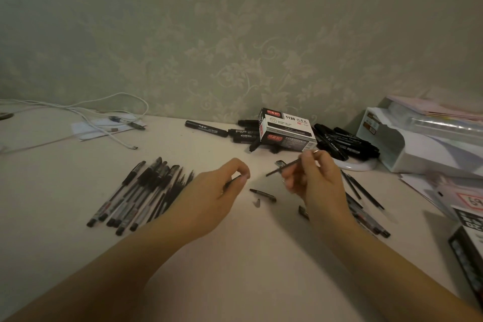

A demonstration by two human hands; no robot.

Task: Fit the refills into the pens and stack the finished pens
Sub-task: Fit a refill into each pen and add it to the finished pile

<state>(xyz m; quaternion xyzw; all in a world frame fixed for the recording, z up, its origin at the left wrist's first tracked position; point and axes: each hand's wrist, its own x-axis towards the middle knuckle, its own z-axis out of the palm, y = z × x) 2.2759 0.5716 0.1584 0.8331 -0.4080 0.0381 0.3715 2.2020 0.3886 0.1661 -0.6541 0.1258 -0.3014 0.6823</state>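
Observation:
My left hand [217, 191] pinches a thin dark pen piece [233, 181] between thumb and fingers, just above the table. My right hand [316, 180] grips a slim black refill [281, 168] that points left and slightly down. Between both hands a black pen cap [264, 195] and a small tip piece [257, 202] lie on the table. A pile of finished black pens [141, 193] lies fanned out at the left. Loose refills and pen parts [363, 196] lie right of my right hand, partly hidden by my wrist.
A marker box [286, 129] stands at the back by the wall with black markers [342, 142] around it. White cables [104, 117] lie at the back left. A white organiser [418, 138] and papers fill the right side; a dark box [467, 251] sits at the right edge.

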